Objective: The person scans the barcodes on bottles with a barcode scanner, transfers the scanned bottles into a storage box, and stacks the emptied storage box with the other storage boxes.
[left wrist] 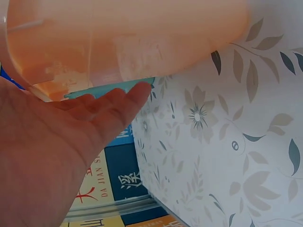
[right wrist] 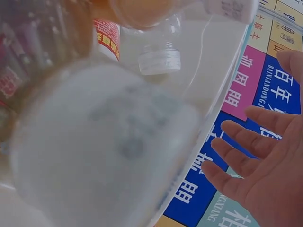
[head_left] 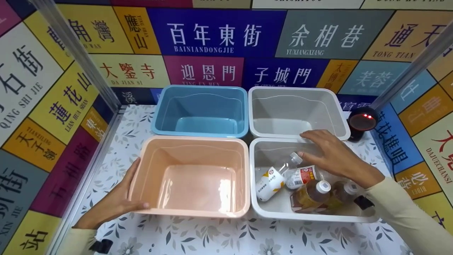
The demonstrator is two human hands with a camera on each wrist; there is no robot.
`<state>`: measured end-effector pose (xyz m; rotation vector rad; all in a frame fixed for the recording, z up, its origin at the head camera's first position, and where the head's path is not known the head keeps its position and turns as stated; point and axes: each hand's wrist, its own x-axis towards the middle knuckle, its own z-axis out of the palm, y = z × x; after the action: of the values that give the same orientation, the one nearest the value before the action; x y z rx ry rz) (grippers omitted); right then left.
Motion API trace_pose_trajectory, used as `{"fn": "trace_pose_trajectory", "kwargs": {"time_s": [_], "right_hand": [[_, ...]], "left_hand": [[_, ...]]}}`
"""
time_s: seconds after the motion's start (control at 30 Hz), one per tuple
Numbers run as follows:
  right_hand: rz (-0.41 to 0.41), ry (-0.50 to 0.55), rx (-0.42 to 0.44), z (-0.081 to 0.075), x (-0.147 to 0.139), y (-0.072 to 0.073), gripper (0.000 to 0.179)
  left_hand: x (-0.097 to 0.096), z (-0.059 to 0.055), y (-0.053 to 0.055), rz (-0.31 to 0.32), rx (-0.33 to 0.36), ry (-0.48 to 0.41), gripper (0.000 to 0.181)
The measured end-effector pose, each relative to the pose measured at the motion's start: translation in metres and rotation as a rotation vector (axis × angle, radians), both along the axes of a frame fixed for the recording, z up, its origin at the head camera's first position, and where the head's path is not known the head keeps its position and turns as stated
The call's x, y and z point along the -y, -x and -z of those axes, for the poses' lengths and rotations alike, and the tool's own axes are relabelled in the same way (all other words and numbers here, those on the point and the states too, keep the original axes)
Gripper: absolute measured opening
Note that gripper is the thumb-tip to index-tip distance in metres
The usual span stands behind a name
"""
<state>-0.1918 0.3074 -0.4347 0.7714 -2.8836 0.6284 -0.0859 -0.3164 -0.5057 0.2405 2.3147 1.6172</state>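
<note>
floral tabletop [head_left: 212,235], lettered walls [head_left: 216,49], peach bin [head_left: 196,189]

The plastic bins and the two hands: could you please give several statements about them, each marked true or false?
1. The left hand is at the peach rectangular plastic bin. True.
2. The blue rectangular plastic bin stands behind the peach bin. True.
3. Clear plastic bottles are in the peach bin. False: the bottles are in the front pale grey rectangular plastic bin.
4. The right hand grips a bottle. False: the right hand holds nothing.
</note>
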Motion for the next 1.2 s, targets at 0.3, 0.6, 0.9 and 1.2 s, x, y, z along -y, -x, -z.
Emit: {"fn": "trace_pose_trajectory", "kwargs": {"time_s": [0.3, 0.6, 0.9, 1.2], "right_hand": [[-0.002, -0.046, 0.048, 0.005, -0.001, -0.006, 0.061], [-0.027, -0.047, 0.015, 0.011, -0.003, -0.009, 0.060], [-0.093, -0.031, -0.068, 0.013, -0.001, -0.007, 0.055], [-0.225, -0.018, -0.073, 0.011, 0.010, -0.001, 0.054]], "left_hand": [[-0.002, -0.003, 0.001, 0.002, 0.068, -0.031, 0.129], [-0.002, -0.004, 0.001, 0.006, 0.094, -0.064, 0.130], [-0.002, -0.004, 0.000, 0.004, 0.117, -0.089, 0.130], [-0.002, -0.002, 0.000, -0.007, 0.126, -0.097, 0.131]]}}
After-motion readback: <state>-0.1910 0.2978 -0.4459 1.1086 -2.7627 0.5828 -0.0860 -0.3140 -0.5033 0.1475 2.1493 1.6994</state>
